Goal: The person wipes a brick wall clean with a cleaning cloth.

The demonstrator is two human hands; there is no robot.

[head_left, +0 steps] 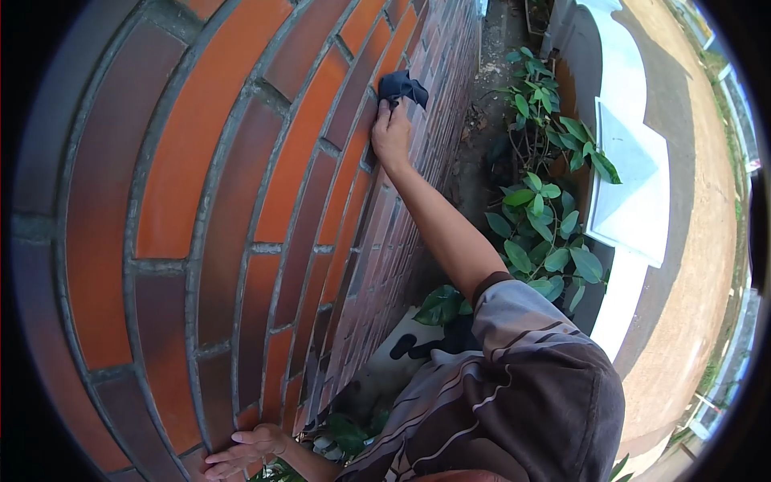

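My right hand (pixel 391 138) is stretched far along the brick wall (pixel 233 193), with its fingers closed on a crumpled dark cloth (pixel 404 87). The cloth lies against the face of the orange and brown bricks, and one loose corner of it sticks out from the wall. Low in the view, my left hand (pixel 247 453) rests on the same wall, with fingers apart and nothing in it. Grey mortar lines run between the bricks near both hands.
Green leafy plants (pixel 540 213) grow beside my right arm. Behind them stands a low white wall (pixel 630 193) with pointed caps. A narrow dirt strip (pixel 482 104) runs along the brick wall. Sandy ground (pixel 683 265) lies beyond.
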